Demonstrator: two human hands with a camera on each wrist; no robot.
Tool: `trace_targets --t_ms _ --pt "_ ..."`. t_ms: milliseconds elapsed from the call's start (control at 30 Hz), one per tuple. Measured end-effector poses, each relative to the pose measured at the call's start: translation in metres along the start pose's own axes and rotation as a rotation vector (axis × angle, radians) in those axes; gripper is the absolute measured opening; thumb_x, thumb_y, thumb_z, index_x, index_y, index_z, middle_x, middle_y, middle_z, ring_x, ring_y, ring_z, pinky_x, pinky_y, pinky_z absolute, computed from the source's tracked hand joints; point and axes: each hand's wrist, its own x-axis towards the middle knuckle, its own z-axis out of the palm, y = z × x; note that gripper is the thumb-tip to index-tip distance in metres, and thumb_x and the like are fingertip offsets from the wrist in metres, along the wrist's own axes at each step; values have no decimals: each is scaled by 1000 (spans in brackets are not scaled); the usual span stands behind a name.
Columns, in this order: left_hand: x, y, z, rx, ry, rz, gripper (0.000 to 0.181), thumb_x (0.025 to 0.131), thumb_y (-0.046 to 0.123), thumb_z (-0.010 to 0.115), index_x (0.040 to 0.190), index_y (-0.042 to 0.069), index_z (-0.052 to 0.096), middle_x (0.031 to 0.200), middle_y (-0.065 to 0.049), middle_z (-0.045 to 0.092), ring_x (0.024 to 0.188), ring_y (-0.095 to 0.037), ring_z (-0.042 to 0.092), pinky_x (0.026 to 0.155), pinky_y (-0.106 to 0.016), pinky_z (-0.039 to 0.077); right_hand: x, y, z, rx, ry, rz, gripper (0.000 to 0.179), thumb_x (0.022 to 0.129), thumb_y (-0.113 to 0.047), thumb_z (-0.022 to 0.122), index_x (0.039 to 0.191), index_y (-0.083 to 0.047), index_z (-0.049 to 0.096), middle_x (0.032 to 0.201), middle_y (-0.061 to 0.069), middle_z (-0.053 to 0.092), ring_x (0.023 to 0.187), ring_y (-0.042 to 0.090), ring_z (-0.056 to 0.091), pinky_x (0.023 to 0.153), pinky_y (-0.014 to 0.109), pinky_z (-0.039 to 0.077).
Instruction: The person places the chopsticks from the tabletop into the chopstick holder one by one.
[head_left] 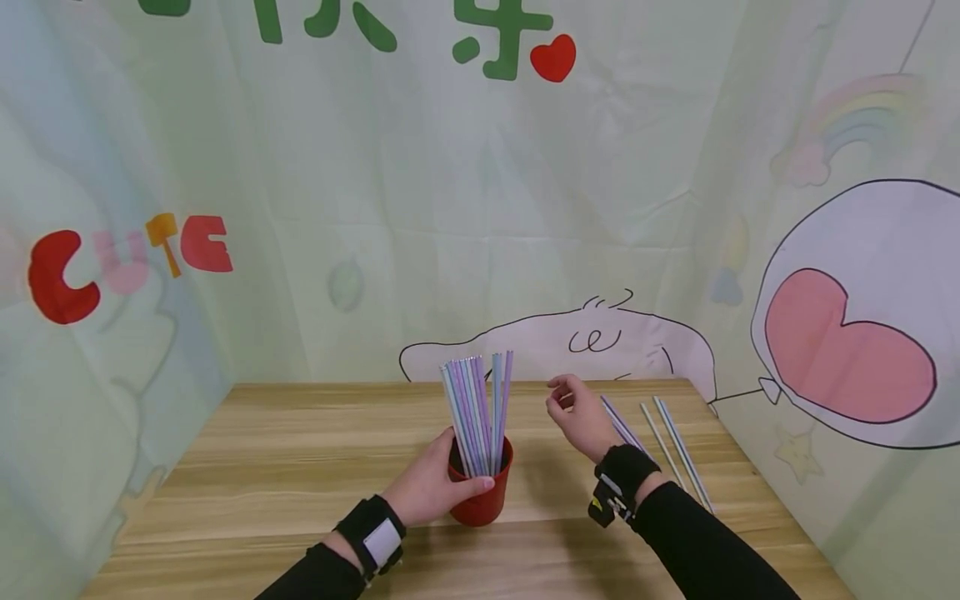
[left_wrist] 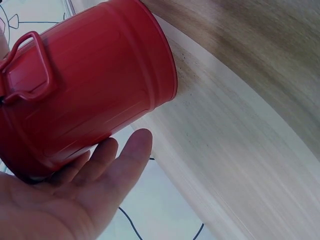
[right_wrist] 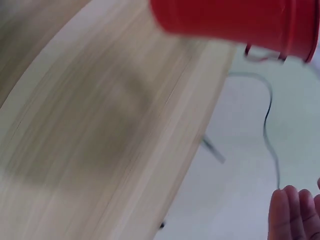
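My left hand (head_left: 429, 486) grips the small red bucket (head_left: 480, 506), its thumb across the front near the rim. The bucket stands upright and holds a bundle of shiny purple and blue straws (head_left: 474, 417). In the left wrist view, my left fingers (left_wrist: 131, 155) lie along the side of the bucket (left_wrist: 100, 75), below its wire handle. Right of the bucket, my right hand (head_left: 583, 418) hovers over the table with loosely bent fingers and holds nothing. It is apart from the bucket (right_wrist: 230, 20) in the right wrist view.
On the wooden table (head_left: 300, 467), several loose straws (head_left: 684, 454) lie to the right, partly behind my right wrist. A printed curtain (head_left: 480, 208) hangs behind the table and on both sides. Dark wrist straps (head_left: 626, 477) sit on both arms.
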Motion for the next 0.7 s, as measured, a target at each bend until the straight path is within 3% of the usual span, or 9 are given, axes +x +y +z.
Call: trace_targets --t_ms 233,367,533,700 --pt "-1 0 0 -8 -3 -8 90 86 46 80 156 19 31 153 -9 48 133 -33 54 106 -66 46 5 48 -23 -267 0 -15 25 97 -11 63 119 0 66 100 11 66 88 22 62 72 34 53" --pt "0 0 0 -6 -3 -16 91 85 48 80 156 21 30 153 -8 47 133 -32 54 107 -66 46 4 73 -34 -372 -38 21 27 94 -6 64 118 5 67 101 15 68 88 24 62 77 39 55" --pt "0 0 0 -14 -5 -22 92 85 49 80 157 23 29 154 -7 47 134 -32 53 107 -66 45 -1 93 -46 -489 -115 105 29 92 -6 65 118 7 68 102 17 66 85 27 58 76 42 53" --pt "0 0 0 -17 -5 -20 92 85 49 80 157 23 29 154 -7 47 134 -32 53 107 -66 46 -5 109 -51 -607 -126 110 26 95 -10 66 116 5 71 100 17 68 78 26 56 71 40 50"
